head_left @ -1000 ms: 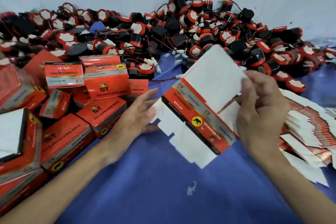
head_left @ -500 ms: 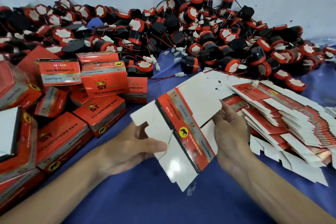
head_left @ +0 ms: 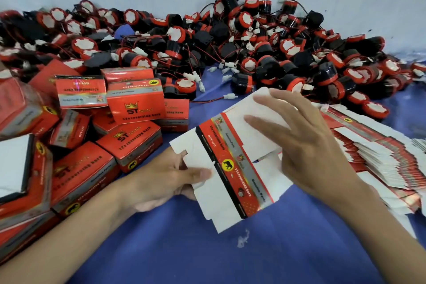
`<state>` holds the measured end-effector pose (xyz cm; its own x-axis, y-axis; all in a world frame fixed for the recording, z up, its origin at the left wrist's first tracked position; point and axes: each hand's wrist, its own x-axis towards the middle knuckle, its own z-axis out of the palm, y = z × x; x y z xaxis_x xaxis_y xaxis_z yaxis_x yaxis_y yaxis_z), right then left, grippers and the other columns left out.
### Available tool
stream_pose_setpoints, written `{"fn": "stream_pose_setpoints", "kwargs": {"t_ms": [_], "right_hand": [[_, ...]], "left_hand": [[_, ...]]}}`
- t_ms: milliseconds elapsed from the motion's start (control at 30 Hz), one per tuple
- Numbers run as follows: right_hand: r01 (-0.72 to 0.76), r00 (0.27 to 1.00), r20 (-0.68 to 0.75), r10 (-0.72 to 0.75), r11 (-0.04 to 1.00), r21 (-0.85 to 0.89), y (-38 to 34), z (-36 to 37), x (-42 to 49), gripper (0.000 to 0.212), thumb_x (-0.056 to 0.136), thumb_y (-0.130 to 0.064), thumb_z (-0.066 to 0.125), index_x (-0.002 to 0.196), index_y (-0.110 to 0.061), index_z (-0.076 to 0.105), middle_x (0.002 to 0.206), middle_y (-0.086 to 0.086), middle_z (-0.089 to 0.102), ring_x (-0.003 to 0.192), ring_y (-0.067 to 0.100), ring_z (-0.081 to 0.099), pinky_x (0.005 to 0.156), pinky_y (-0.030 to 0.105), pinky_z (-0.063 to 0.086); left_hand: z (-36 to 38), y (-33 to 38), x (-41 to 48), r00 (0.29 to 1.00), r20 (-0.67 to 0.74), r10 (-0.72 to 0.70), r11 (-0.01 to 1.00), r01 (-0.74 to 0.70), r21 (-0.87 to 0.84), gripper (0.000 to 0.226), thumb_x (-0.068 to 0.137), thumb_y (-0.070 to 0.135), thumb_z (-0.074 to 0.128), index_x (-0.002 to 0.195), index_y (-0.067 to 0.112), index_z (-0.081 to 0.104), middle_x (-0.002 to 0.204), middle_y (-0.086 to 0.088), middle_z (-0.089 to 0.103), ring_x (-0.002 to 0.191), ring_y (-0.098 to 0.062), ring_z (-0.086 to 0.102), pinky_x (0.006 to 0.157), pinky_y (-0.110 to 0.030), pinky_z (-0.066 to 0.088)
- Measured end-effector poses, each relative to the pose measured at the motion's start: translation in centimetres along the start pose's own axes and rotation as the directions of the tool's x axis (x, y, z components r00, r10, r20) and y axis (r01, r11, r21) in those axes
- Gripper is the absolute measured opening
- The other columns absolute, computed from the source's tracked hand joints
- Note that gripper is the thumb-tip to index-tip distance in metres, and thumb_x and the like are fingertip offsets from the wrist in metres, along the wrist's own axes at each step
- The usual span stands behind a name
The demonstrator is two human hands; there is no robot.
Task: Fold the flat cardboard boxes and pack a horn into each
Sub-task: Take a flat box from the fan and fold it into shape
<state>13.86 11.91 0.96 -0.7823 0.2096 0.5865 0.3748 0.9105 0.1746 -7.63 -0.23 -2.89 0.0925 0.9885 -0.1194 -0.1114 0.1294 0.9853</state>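
Flat box (head_left: 232,163) sits tilted above the blue desk (head_left: 265,260). Our left hand (head_left: 161,182) pinches its white flap (thumb on top); our right hand (head_left: 306,145) lies over it, fingers (head_left: 265,122) straight and spread. Horns (head_left: 230,41) heaped behind, folded boxes (head_left: 136,104) left.

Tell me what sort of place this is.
Probably a hand-packing workshop: a heap of loose horns, a stack of flat cartons, and folded boxes piled at the left.

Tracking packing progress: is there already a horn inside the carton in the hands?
No: the carton is a flat, unfolded blank pinched by the left hand, the right hand spread over it, horns piled behind.
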Motion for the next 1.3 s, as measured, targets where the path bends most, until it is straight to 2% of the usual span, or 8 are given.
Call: {"fn": "stream_pose_setpoints", "kwargs": {"t_ms": [167, 267, 367, 567, 800, 933, 1100, 1300], "right_hand": [[-0.049, 0.98, 0.192, 0.05, 0.999, -0.013, 0.3, -0.8, 0.0, 0.066, 0.058, 0.021, 0.062, 0.117, -0.007, 0.068, 0.138, 0.014, 0.052, 0.134, 0.029, 0.042, 0.11, 0.068, 0.011], [-0.171, 0.95, 0.308, 0.057, 0.919, 0.356, -1.4, -0.7, -0.1, 0.054, 0.089, -0.01, 0.045, 0.141, -0.022, 0.046, 0.15, 0.001, 0.039, 0.142, 0.01, 0.029, 0.121, 0.04, 0.005], [-0.225, 0.896, 0.445, 0.014, 0.876, 0.426, -3.7, 0.2, -0.2, 0.057, 0.097, -0.051, 0.02, 0.149, -0.03, 0.028, 0.145, -0.012, 0.04, 0.131, -0.001, 0.031, 0.111, 0.021, 0.018], [-0.411, 0.864, 0.498, 0.071, 0.671, 0.617, -4.4, 1.2, -0.1, 0.068, 0.089, -0.064, 0.023, 0.149, -0.031, 0.027, 0.127, -0.019, 0.045, 0.121, 0.0, 0.042, 0.1, 0.02, 0.034], [-0.408, 0.883, 0.445, 0.149, 0.714, 0.569, -4.5, 0.9, -0.2, 0.067, 0.088, -0.064, 0.029, 0.144, -0.027, 0.04, 0.138, -0.021, 0.043, 0.127, -0.007, 0.035, 0.106, 0.027, 0.026], [-0.371, 0.893, 0.427, 0.142, 0.771, 0.518, -4.5, 0.9, -0.2, 0.07, 0.086, -0.067, 0.029, 0.145, -0.03, 0.037, 0.141, -0.021, 0.04, 0.127, -0.011, 0.03, 0.106, 0.023, 0.021], [-0.343, 0.899, 0.42, 0.125, 0.798, 0.496, -4.8, 0.8, -0.4, 0.073, 0.082, -0.069, 0.033, 0.146, -0.033, 0.033, 0.144, -0.017, 0.039, 0.117, -0.028, 0.014, 0.102, 0.009, 0.012], [-0.131, 0.97, 0.238, 0.049, 0.931, 0.341, -5.1, 0.1, -0.1, 0.089, 0.076, -0.071, 0.051, 0.144, -0.014, 0.04, 0.137, 0.002, 0.051, 0.12, 0.016, 0.049, 0.102, 0.031, 0.036]], "left_hand": [[0.0, 0.7, -0.2, 0.991, 0.11, -0.08, 0.993, 0.07, 0.09, 0.026, 0.086, 0.015, 0.063, 0.111, 0.016, 0.056, 0.09, 0.006, 0.074, 0.081, -0.008, 0.07, 0.058, -0.018, 0.053], [0.6, 0.4, -0.3, 0.963, 0.223, -0.152, 0.985, 0.129, 0.114, 0.025, 0.089, 0.012, 0.059, 0.112, 0.02, 0.054, 0.09, 0.011, 0.073, 0.082, -0.005, 0.068, 0.061, -0.018, 0.053], [0.6, 0.2, -0.5, 0.951, 0.264, -0.159, 0.986, 0.164, 0.003, 0.032, 0.081, 0.008, 0.062, 0.11, 0.018, 0.055, 0.091, 0.006, 0.072, 0.082, -0.01, 0.069, 0.062, -0.023, 0.055], [-0.1, 0.5, -0.9, 0.979, 0.161, -0.129, 0.922, 0.178, -0.344, 0.042, 0.046, 0.002, 0.069, 0.086, 0.011, 0.077, 0.086, -0.011, 0.073, 0.071, -0.021, 0.071, 0.06, -0.028, 0.057], [1.0, 0.5, -0.6, 0.986, 0.156, 0.066, 0.978, -0.095, 0.187, 0.008, 0.084, 0.003, 0.062, 0.089, 0.009, 0.058, 0.066, 0.008, 0.057, 0.06, -0.007, 0.05, 0.06, -0.019, 0.042], [1.2, 0.6, -0.4, 0.968, 0.139, 0.21, 0.874, -0.249, 0.417, 0.028, 0.086, 0.007, 0.062, 0.082, 0.035, 0.057, 0.066, 0.014, 0.057, 0.056, -0.001, 0.049, 0.055, -0.012, 0.04], [1.5, -0.3, -0.1, 0.961, 0.131, 0.242, 0.836, -0.275, 0.474, 0.009, 0.085, 0.026, 0.063, 0.091, 0.031, 0.059, 0.063, 0.01, 0.058, 0.051, -0.005, 0.047, 0.051, -0.02, 0.04], [1.0, -0.3, 0.3, 0.89, -0.098, 0.445, 0.809, -0.352, 0.472, 0.038, 0.077, 0.008, 0.074, 0.111, 0.022, 0.066, 0.095, 0.016, 0.073, 0.08, -0.003, 0.068, 0.064, -0.02, 0.052]]}}
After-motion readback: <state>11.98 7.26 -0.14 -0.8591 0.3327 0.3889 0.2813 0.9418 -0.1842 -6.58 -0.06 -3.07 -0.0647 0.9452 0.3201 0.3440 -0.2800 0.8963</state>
